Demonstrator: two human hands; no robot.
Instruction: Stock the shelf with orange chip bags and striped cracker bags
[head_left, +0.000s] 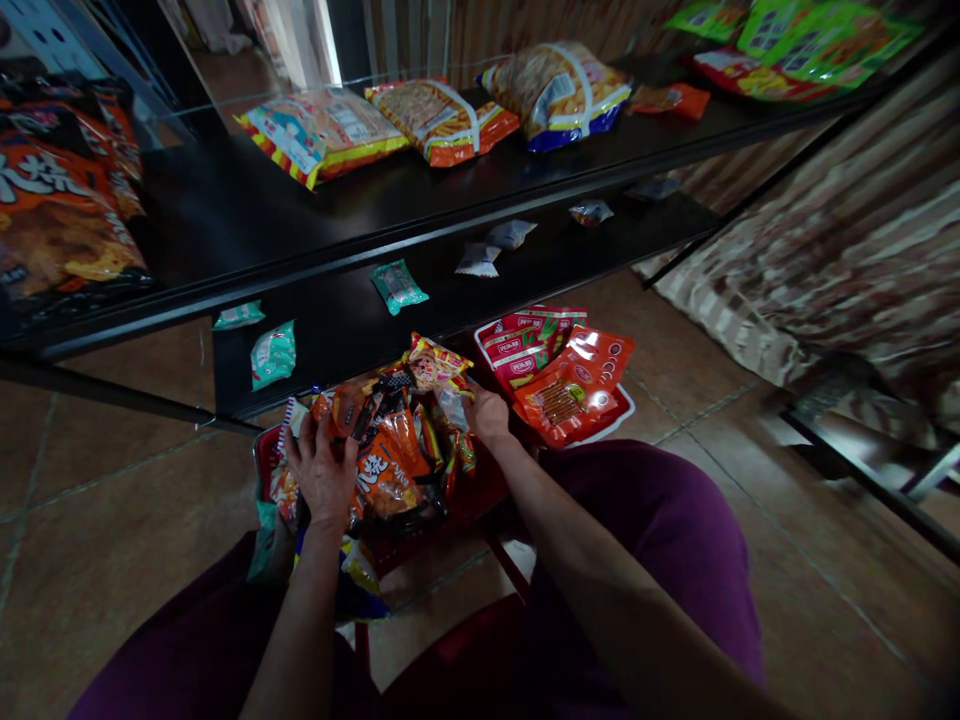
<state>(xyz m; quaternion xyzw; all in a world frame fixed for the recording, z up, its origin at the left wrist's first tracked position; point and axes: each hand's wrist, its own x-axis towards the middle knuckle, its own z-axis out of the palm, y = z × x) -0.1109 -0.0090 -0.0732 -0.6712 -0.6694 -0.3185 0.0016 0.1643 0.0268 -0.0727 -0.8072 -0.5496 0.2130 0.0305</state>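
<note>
A heap of snack packets fills a red basket (480, 500) in front of my knees. My left hand (326, 475) lies over the heap's left side, fingers spread, touching an orange-and-black snack bag (390, 475) and smaller packets. At the heap's right side, my right hand (489, 415) has its fingers curled at a pale, see-through snack packet (452, 408); its fingertips are partly hidden. A yellow-and-red packet (439, 362) lies just above that hand. Beside it, a red tray with a white rim (628, 408) holds an orange snack pouch (574, 385) and red-and-green pouches (517, 350).
A black two-level shelf (360, 225) spans the front. Large snack bags (322, 130) lie on its upper board; small green packets (399, 287) and pale packets (478, 260) lie below. A striped curtain (825, 240) hangs at right, near a dark metal frame (870, 480).
</note>
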